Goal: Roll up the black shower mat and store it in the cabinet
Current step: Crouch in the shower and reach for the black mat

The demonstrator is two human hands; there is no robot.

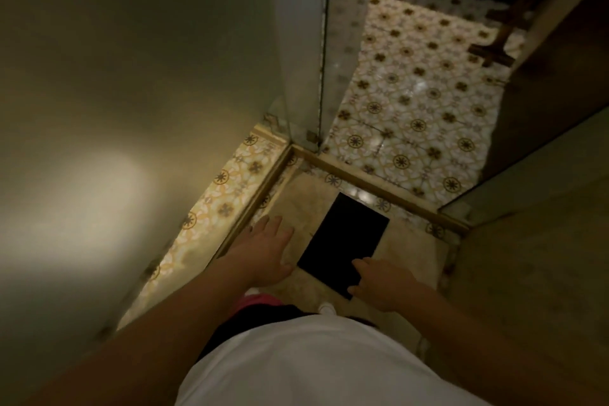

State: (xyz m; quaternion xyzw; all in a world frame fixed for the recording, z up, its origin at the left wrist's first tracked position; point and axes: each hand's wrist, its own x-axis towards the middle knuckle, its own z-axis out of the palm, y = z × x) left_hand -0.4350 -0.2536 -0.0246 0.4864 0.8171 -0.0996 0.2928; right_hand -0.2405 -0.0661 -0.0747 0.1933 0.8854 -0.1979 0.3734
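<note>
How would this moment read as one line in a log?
stage: reaching | black mat: flat on shower floor, unrolled | right hand: open, over near corner | left hand: open, beside mat

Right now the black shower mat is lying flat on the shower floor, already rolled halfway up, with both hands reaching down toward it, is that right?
Not quite. The head view shows the black shower mat fully flat and unrolled on the shower floor. The rest holds: the left hand and right hand both reach down toward it.
</note>
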